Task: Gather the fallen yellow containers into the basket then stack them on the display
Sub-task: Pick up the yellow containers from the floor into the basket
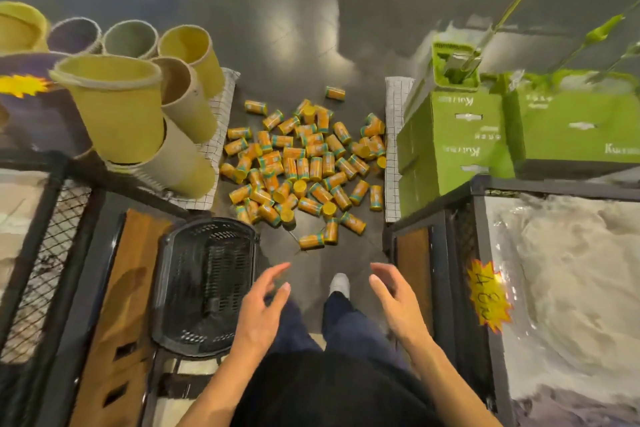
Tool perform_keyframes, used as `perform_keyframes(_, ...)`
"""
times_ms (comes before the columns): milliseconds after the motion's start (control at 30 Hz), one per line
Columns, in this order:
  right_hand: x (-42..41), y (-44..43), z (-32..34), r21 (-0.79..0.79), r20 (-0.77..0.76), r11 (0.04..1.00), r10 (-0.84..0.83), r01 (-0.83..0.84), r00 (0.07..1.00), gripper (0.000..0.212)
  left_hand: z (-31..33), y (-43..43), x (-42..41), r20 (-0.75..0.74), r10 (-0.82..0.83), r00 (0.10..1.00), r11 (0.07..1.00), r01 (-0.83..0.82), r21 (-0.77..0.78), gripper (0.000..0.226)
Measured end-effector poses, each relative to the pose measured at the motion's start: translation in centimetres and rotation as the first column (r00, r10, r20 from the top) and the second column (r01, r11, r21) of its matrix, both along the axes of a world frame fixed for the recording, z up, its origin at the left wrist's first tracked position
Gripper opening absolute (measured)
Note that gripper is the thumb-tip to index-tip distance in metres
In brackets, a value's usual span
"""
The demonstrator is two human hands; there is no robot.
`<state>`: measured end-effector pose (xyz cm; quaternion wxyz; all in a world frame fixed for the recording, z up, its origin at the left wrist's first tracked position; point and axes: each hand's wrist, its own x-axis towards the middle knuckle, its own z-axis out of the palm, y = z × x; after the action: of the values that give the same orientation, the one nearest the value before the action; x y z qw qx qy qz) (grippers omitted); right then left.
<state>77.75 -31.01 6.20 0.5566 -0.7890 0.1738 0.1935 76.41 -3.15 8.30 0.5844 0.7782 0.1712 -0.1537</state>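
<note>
Lying in a loose heap on the floor of a shop aisle, the yellow containers are small cylinders, judged light, rigid and prone to roll; each is best taken around its side wall, or several scooped together. They show orange-yellow bodies with teal bands and plain yellow lids, most on their sides, a few on end, one apart at the far edge. The black basket stands just left of the heap's near edge, nothing visible inside. The left hand and right hand hover short of the pile, fingers loosely spread, holding nothing
</note>
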Motion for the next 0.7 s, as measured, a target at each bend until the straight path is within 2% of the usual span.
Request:
perform_keyframes(233,11.6,3.4,0.1,0.031,-0.006,0.999,0.037,-0.037,0.999,0.023,-1.0,1.7,8.4,-0.023,0.072,0.997,0.996,-0.073,-0.047,0.038)
perform_keyframes(367,16.2,5.5,-1.7,0.006,-0.018,1.0,-0.015,0.015,1.0,0.024,-3.6,3.4,13.6,-0.048,0.013,0.999,0.999,-0.014,-0.033,0.039)
perform_keyframes(467,19.0,6.4,-4.3,-0.01,-0.054,1.0,-0.019,0.019,0.998,0.028,-6.3,4.1,16.8,-0.052,-0.019,0.998,1.0,0.02,0.006,0.041)
perform_keyframes(700,24.0,6.2,-14.0,-0.067,-0.169,0.997,0.038,-0.05,0.985,0.041,-15.6,3.7,21.3,-0.133,0.025,0.991,0.996,-0.014,0.084,0.042)
